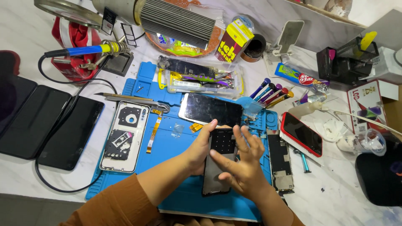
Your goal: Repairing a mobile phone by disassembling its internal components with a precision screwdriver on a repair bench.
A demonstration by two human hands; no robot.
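Both hands on flat black phone panel (217,163) near blue mat's (167,146) front edge: left hand (200,148) grips its side, right hand (243,161) open, fingers spread on top.

I see a dark, flat rectangular phone panel (218,161) lying lengthwise on the blue mat, its upper part showing a grid of small dots; its lower end looks glossy, possibly glass.

Phone frame (217,165) on mat (176,146)
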